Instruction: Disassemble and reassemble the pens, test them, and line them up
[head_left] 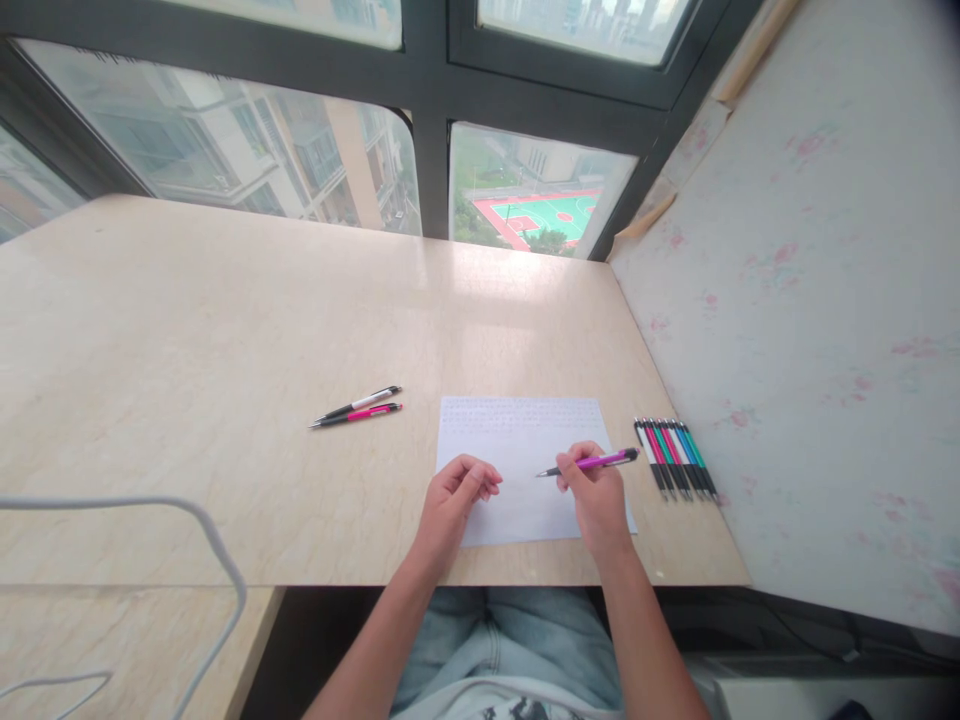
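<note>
A sheet of paper [517, 510] lies on the table in front of me, with several lines of small writing across its top. My right hand [596, 490] grips a purple pen [600, 461] over the paper's right side. The pen's tip points left, and its black end points right. Over the left part of the sheet is my left hand [461, 490], its fingers curled loosely with the thumb near the fingertips. Whether anything small sits between those fingers is hidden.
To the left lie a white-and-black pen [364, 402] and a pink-and-black pen [367, 412]. A row of several coloured pens [675, 455] lies by the papered wall [810, 350]. A grey cable [187, 510] loops at lower left. Windows stand beyond the table [262, 320].
</note>
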